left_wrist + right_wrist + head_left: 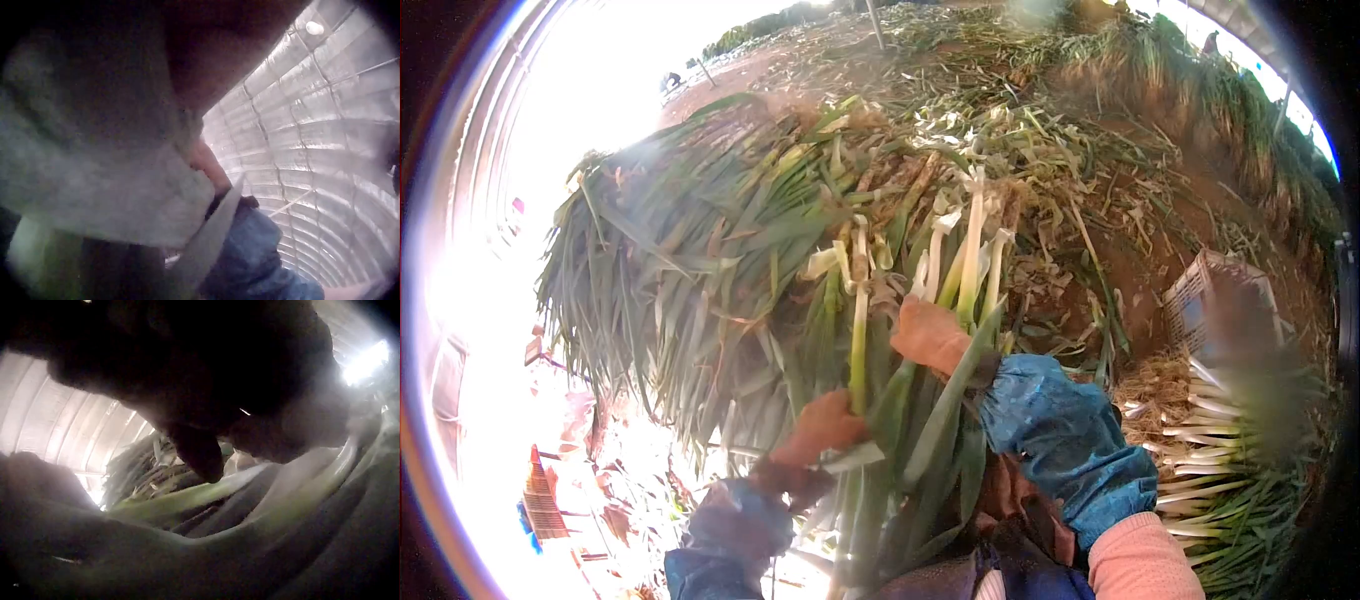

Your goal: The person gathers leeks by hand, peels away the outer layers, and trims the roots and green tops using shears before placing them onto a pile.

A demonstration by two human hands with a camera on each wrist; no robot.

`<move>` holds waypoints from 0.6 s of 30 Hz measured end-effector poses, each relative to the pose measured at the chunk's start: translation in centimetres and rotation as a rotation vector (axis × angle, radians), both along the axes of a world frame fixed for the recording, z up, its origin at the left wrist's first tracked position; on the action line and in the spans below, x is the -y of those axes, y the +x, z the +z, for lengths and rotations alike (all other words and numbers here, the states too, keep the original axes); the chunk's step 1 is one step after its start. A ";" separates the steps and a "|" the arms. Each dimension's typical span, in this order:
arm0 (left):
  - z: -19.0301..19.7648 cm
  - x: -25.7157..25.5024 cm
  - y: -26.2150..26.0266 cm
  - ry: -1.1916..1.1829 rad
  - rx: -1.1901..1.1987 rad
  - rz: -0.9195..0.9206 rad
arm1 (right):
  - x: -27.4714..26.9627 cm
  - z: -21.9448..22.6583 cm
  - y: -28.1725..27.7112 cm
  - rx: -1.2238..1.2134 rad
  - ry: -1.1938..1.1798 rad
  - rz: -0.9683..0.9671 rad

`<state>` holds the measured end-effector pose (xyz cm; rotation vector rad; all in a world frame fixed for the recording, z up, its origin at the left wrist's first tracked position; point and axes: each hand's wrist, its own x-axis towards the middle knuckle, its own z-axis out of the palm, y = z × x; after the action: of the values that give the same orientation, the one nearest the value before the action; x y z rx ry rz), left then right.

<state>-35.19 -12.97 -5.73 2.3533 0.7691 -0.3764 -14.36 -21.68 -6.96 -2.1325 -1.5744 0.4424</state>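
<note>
My right hand (930,335) grips several leeks (970,255), their white shanks pointing away and their broad green leaves hanging toward my body. Lower and to the left, my left hand (820,430) is curled round another leek (859,340), which stands nearly upright with a ragged root end. Pale leaf (106,187) fills much of the left wrist view, with the right hand (210,165) behind it. In the right wrist view the right hand (200,447) is a dark shape above a pale green stem (181,499); its fingertips are in shadow.
A big heap of untrimmed leeks (690,230) lies in front and to the left. Cleaned leeks (1200,470) lie in a row at the right, near a plastic crate (1190,300). Peeled leaves and scraps (1090,150) litter the brown ground beyond.
</note>
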 end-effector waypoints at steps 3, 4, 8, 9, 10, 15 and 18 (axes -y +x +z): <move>-3.0 -3.1 2.0 0.083 -0.039 -0.084 | 0.9 -0.2 -0.8 -0.089 -0.099 -0.109; -3.7 -3.3 3.0 0.171 0.035 -0.031 | 1.3 -0.1 -1.2 -0.123 -0.168 -0.169; -3.4 -4.4 6.2 0.070 0.342 0.204 | 3.6 1.0 -2.1 -0.080 -0.170 -0.117; -3.5 -4.7 7.2 0.062 0.375 0.294 | 3.9 1.1 -1.9 -0.109 -0.161 -0.117; -3.5 -4.6 7.6 0.122 0.421 0.261 | 4.1 1.3 -1.5 -0.136 -0.149 -0.119; -2.2 -1.1 8.3 0.323 0.494 0.202 | 4.0 0.3 1.3 -0.124 -0.067 -0.263; -2.0 1.5 10.1 0.248 0.333 0.203 | 4.8 0.8 1.8 -0.101 -0.111 -0.280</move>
<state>-25.13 -14.43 -7.71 2.4443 0.9211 0.2047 -12.53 -26.44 -6.12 -2.3304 -1.1986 0.5425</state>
